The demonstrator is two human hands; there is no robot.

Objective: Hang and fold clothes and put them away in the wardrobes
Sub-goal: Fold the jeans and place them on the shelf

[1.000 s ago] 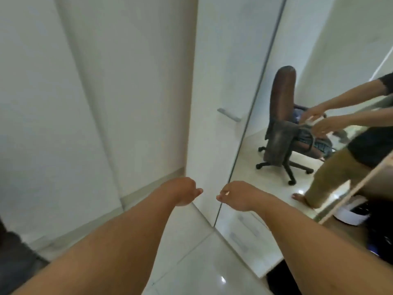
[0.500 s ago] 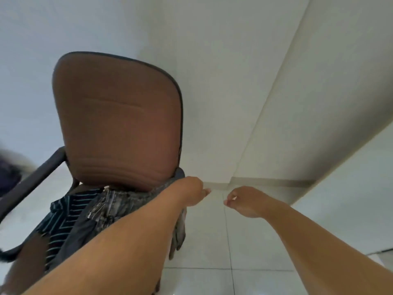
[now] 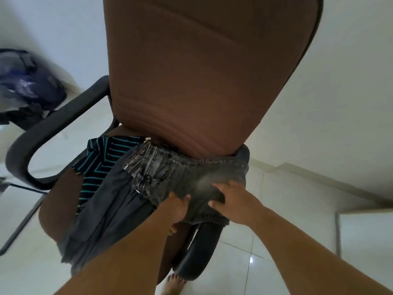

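Observation:
Grey washed jeans lie draped over the right armrest and seat of a brown office chair. My left hand pinches the jeans' near edge with thumb on top. My right hand rests on the jeans just to the right, fingers curled into the fabric. Under the jeans lies a plain dark grey garment hanging off the seat front, and a black shirt with teal stripes sits further left on the seat.
The chair's left armrest curves out at the left; the right armrest shows below the jeans. A dark blue pile of clothes lies at far left. White walls, glossy tiled floor, my bare foot beneath.
The view swung from the wardrobe door to the chair and came close. Both hands, empty and loosely closed before, have reached forward and now grip the jeans.

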